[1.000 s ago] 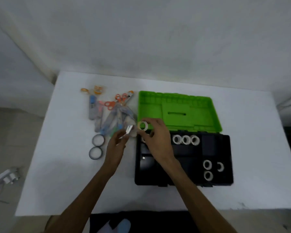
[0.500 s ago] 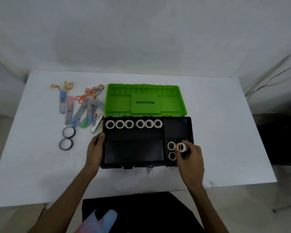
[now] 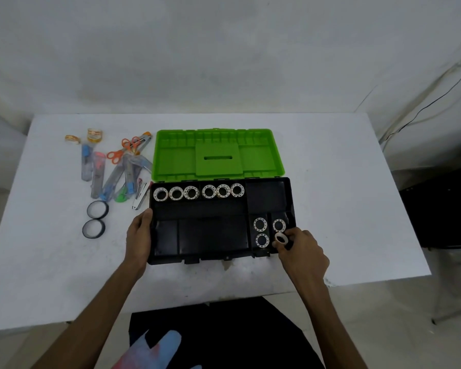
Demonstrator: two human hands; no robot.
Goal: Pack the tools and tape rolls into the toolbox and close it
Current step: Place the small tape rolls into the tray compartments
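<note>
The black toolbox (image 3: 213,258) lies open on the white table, its green lid (image 3: 218,155) folded back. Several white tape rolls (image 3: 198,192) line its far row, and three more (image 3: 260,224) sit in the small right compartments. My right hand (image 3: 302,247) pinches a white tape roll (image 3: 281,238) over the near right compartment. My left hand (image 3: 139,235) rests flat against the toolbox's left wall. Left of the box lie scissors (image 3: 123,150), cutters and staplers (image 3: 112,179), two black tape rolls (image 3: 96,218) and two amber tape rolls (image 3: 87,136).
The white table (image 3: 343,209) has bare surface right of the toolbox and along the front edge. A wall stands behind. A cable hangs at the far right. Dark furniture (image 3: 442,209) sits beside the table's right end.
My right hand has drawn the white roll slightly nearer, down to the near right compartment. My left hand stays on the toolbox's left wall.
</note>
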